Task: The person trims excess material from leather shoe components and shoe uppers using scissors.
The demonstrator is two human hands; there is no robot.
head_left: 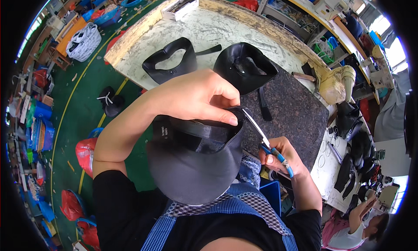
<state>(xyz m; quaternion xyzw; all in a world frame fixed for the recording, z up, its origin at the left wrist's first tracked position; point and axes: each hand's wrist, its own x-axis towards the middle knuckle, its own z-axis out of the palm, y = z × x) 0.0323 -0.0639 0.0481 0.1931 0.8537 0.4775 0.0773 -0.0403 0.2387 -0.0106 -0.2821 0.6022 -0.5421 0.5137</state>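
Left of a dark speckled stone slab [296,116], the left hand [204,96] pinches a black, broad-brimmed, leather-look cap [193,172], seemingly steadying it against blue-handled metal scissors [257,130] the right hand [292,154] grips.

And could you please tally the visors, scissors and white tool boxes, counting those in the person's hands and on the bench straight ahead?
Visors: 3 (one in the left hand, two on the bench)
Scissors: 1 pair, in the right hand
White box: 1, at the bench's far edge
Total: 5
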